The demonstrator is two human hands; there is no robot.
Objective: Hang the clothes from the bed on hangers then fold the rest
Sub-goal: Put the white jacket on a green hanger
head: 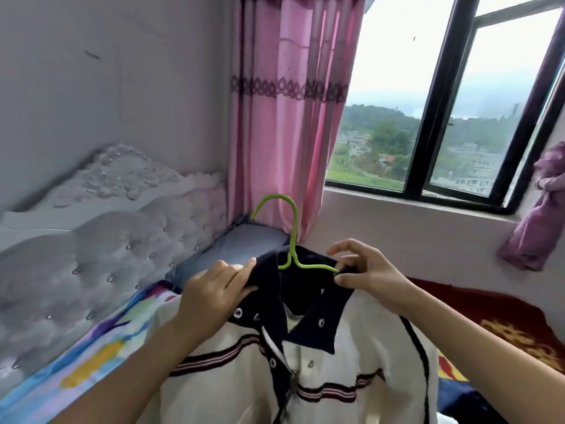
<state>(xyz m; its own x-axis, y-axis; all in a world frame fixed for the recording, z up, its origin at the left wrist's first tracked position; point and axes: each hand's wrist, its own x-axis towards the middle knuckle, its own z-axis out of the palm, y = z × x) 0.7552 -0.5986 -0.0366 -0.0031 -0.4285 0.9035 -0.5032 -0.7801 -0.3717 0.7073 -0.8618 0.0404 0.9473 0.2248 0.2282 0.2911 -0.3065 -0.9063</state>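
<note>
A cream knitted jacket (360,359) with a dark navy collar and striped bands hangs in front of me on a lime green hanger (292,237). The hanger's hook sticks up above the collar, and its arms run inside the shoulders. My left hand (214,292) grips the left side of the navy collar. My right hand (363,270) pinches the right side of the collar where the green hanger arm goes under the cloth. The jacket's lower part runs out of view.
The bed (91,347) with a colourful sheet lies below at the left, against a grey tufted headboard (101,246). A red and gold blanket (504,325) lies at the right. A pink curtain (287,117) and a window (443,102) are ahead.
</note>
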